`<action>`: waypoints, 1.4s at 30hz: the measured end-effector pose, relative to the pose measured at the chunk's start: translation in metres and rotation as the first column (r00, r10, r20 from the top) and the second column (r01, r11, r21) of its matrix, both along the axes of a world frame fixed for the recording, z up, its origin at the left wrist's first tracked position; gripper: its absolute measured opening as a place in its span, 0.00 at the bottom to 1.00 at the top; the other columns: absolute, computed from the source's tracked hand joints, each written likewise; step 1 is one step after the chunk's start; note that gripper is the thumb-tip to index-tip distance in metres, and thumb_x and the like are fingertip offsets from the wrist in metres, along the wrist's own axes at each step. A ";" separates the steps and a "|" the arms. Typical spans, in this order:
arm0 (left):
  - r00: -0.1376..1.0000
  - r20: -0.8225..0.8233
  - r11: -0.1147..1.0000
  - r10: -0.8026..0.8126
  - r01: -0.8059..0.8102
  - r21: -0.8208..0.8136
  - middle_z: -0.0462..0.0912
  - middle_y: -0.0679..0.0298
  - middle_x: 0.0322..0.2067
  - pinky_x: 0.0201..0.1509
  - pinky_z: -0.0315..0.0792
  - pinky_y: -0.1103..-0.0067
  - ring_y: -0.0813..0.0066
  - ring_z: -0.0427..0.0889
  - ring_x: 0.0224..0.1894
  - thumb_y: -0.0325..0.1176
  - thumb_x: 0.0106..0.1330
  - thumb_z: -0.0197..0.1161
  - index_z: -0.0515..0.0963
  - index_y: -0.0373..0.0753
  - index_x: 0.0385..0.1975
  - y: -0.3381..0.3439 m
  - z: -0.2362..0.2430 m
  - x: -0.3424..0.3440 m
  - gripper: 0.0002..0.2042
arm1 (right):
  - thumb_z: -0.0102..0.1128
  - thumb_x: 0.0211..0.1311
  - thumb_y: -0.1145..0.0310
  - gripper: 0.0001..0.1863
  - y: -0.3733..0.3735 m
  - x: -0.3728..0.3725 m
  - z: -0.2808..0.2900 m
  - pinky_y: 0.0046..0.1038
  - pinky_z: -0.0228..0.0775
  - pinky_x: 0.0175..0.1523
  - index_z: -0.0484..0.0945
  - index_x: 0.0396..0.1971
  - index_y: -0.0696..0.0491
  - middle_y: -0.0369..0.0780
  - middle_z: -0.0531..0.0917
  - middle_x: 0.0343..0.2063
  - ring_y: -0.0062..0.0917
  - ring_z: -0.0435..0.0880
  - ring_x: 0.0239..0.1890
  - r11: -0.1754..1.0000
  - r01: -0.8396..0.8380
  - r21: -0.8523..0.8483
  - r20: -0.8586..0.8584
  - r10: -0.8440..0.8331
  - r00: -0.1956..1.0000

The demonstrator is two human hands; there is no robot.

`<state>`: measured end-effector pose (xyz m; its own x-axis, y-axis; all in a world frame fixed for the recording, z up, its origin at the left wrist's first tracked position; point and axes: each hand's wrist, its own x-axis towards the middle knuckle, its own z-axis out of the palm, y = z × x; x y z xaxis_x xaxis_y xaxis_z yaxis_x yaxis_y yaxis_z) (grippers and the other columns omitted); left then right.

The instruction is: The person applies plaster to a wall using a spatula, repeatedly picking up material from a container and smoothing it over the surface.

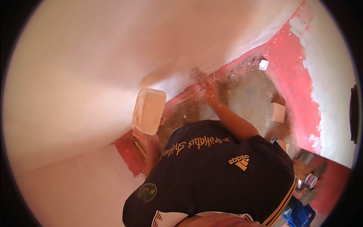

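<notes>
Close against a pale wall (pixel 75 98), seen from above, a person in a black jersey (pixel 215 170) with gold lettering works with both bare hands. The left hand (pixel 148 140) is closed around the near end of a shallow rectangular tub (pixel 149 109), pale cream with a peach tint, its open side facing up toward the viewer. The right hand (pixel 209 90) reaches out ahead, near the foot of the wall; it is blurred, its fingers look bent, and I cannot tell how far closed they are or whether something is pinched at their tips. Along the bottom of the walls runs a red band (pixel 291 56), its upper edge ragged with white smears on the right. Across the brown, speckled floor (pixel 245 94) lie a small white container (pixel 263 64) near the far corner and a light brown block (pixel 277 112) to the right. Lower right, a white bucket (pixel 311 181) sits beside wooden pieces (pixel 301 168), with a blue bag (pixel 302 216) below. The person's torso blocks much of the near floor, and the tub covers part of the wall's base. That tub sits directly beyond the left hand, touching it, and to the left of the right hand, well apart from it.
</notes>
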<state>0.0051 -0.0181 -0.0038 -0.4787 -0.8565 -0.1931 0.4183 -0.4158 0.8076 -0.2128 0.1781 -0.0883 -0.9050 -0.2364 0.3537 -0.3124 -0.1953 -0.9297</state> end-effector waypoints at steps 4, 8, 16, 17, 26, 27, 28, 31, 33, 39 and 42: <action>0.986 0.161 0.989 -0.053 0.074 -0.127 0.72 0.58 0.58 0.61 0.69 0.69 0.62 0.72 0.60 0.47 0.71 0.38 0.67 0.36 0.60 0.036 -0.032 -0.039 0.26 | 0.54 0.69 0.72 0.05 0.098 -0.085 0.042 0.24 0.73 0.46 0.76 0.42 0.52 0.34 0.80 0.37 0.20 0.80 0.40 0.923 0.091 -0.374 0.496 0.116 0.860; 0.999 0.040 0.999 -0.030 0.028 0.040 0.76 0.55 0.52 0.58 0.72 0.72 0.66 0.77 0.54 0.45 0.74 0.43 0.69 0.29 0.57 0.114 -0.003 -0.114 0.24 | 0.55 0.69 0.71 0.08 0.182 -0.141 0.084 0.21 0.72 0.41 0.74 0.46 0.51 0.34 0.79 0.36 0.18 0.78 0.35 0.871 0.010 -0.491 0.513 0.280 0.811; 0.980 -0.011 0.976 -0.201 0.201 0.086 0.75 0.58 0.55 0.62 0.69 0.70 0.65 0.74 0.58 0.46 0.74 0.42 0.68 0.35 0.59 0.203 -0.026 -0.205 0.24 | 0.52 0.70 0.72 0.14 0.229 -0.163 0.140 0.34 0.73 0.57 0.69 0.53 0.54 0.39 0.78 0.51 0.27 0.79 0.51 0.869 -0.136 -0.476 0.369 0.338 0.866; 0.975 0.006 0.970 -0.220 0.218 0.111 0.73 0.60 0.57 0.65 0.65 0.70 0.65 0.72 0.60 0.48 0.74 0.39 0.67 0.38 0.60 0.213 -0.023 -0.212 0.24 | 0.52 0.70 0.72 0.14 0.231 -0.166 0.142 0.34 0.73 0.57 0.69 0.53 0.54 0.39 0.78 0.51 0.27 0.79 0.51 0.869 -0.150 -0.473 0.378 0.353 0.856; 0.963 0.008 0.947 -0.268 0.262 0.187 0.73 0.60 0.57 0.63 0.67 0.68 0.64 0.72 0.60 0.50 0.73 0.36 0.66 0.38 0.61 0.259 0.019 -0.241 0.27 | 0.52 0.65 0.82 0.12 0.259 -0.173 0.133 0.36 0.68 0.59 0.77 0.47 0.61 0.49 0.81 0.48 0.38 0.79 0.54 0.954 -0.098 0.284 -0.394 0.209 0.895; 0.965 0.012 0.949 -0.261 0.254 0.187 0.73 0.60 0.57 0.63 0.67 0.68 0.64 0.72 0.60 0.50 0.73 0.36 0.66 0.38 0.61 0.259 0.018 -0.240 0.27 | 0.52 0.65 0.82 0.12 0.259 -0.173 0.130 0.36 0.68 0.59 0.77 0.47 0.61 0.49 0.81 0.48 0.38 0.79 0.54 0.953 -0.106 0.283 -0.390 0.215 0.895; 0.966 -0.022 0.948 -0.258 0.258 0.184 0.74 0.60 0.55 0.62 0.69 0.68 0.65 0.73 0.58 0.51 0.73 0.37 0.66 0.39 0.60 0.259 0.017 -0.240 0.26 | 0.52 0.64 0.83 0.13 0.258 -0.172 0.126 0.38 0.67 0.60 0.77 0.48 0.61 0.50 0.80 0.49 0.41 0.78 0.56 0.970 -0.217 0.108 -0.391 0.242 0.888; 0.966 -0.046 0.951 -0.254 0.258 0.174 0.74 0.61 0.54 0.60 0.70 0.68 0.65 0.73 0.57 0.51 0.72 0.38 0.67 0.40 0.60 0.260 0.021 -0.242 0.25 | 0.52 0.63 0.84 0.15 0.260 -0.171 0.121 0.42 0.65 0.62 0.76 0.50 0.62 0.50 0.80 0.51 0.47 0.76 0.58 0.933 -0.335 -0.135 -0.389 0.261 0.883; 0.967 -0.040 0.952 -0.250 0.253 0.171 0.75 0.61 0.54 0.60 0.70 0.69 0.65 0.73 0.57 0.51 0.72 0.38 0.67 0.40 0.59 0.262 0.027 -0.244 0.25 | 0.52 0.62 0.85 0.17 0.262 -0.171 0.121 0.43 0.65 0.63 0.75 0.51 0.62 0.50 0.79 0.51 0.49 0.75 0.59 0.917 -0.351 -0.192 -0.384 0.259 0.886; 0.973 -0.024 0.967 -0.229 0.231 0.110 0.75 0.61 0.53 0.61 0.70 0.69 0.66 0.73 0.57 0.49 0.73 0.36 0.67 0.40 0.58 0.270 0.029 -0.252 0.24 | 0.58 0.60 0.77 0.11 0.259 -0.167 0.128 0.49 0.60 0.67 0.80 0.43 0.60 0.44 0.84 0.41 0.47 0.81 0.53 0.955 -0.278 -0.102 -0.341 0.229 0.912; 0.970 -0.056 0.963 -0.237 0.242 0.120 0.75 0.62 0.54 0.62 0.69 0.69 0.66 0.73 0.58 0.49 0.73 0.35 0.67 0.40 0.59 0.270 0.027 -0.251 0.25 | 0.55 0.60 0.78 0.11 0.257 -0.171 0.124 0.49 0.62 0.66 0.79 0.42 0.59 0.44 0.84 0.40 0.46 0.83 0.51 0.977 -0.208 -0.043 -0.416 0.172 0.893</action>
<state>-0.2462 0.2516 0.0236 -0.6765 -0.6862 -0.2673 0.3253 -0.6042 0.7274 -0.3842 0.4347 0.0356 -0.6181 -0.3422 0.7077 -0.6094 -0.3602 -0.7063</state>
